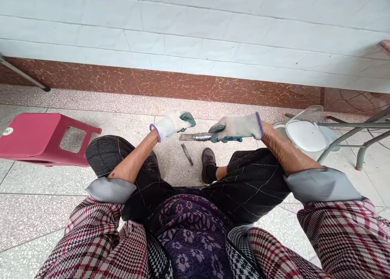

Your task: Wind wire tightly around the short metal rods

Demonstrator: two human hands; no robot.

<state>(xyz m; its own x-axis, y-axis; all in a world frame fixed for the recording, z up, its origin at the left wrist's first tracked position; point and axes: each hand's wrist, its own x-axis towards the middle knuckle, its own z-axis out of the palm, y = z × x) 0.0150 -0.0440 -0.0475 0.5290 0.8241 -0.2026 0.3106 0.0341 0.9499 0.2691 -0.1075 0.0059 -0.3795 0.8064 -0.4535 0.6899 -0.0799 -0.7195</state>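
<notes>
At 3 o'clock in the view, a white and clear plastic container (pixel 307 135) sits on the floor beside grey metal legs (pixel 344 140), with a clear, lid-like piece (pixel 310 111) raised at its 12 o'clock side; what it contains cannot be made out.

Near the centre, a flat-ended tool wound with silvery wire (pixel 202 137) is held above the floor, its flat end pointing to 9 o'clock. The right hand (pixel 234 127) is at the tool's 3 o'clock end, gloved fingers closed around it. The left hand (pixel 176 123), at the tool's 10 o'clock, has its fingers curled near the flat end; whether it grips anything cannot be told.

The left forearm (pixel 134 159) enters from 8 o'clock and the right forearm (pixel 284 149) from 4 o'clock, both reaching inward above the parted knees. A narrow dark strip (pixel 187 154) lies on the floor at the tool's 7 o'clock. A red plastic stool (pixel 33 133) stands at 9 o'clock.
</notes>
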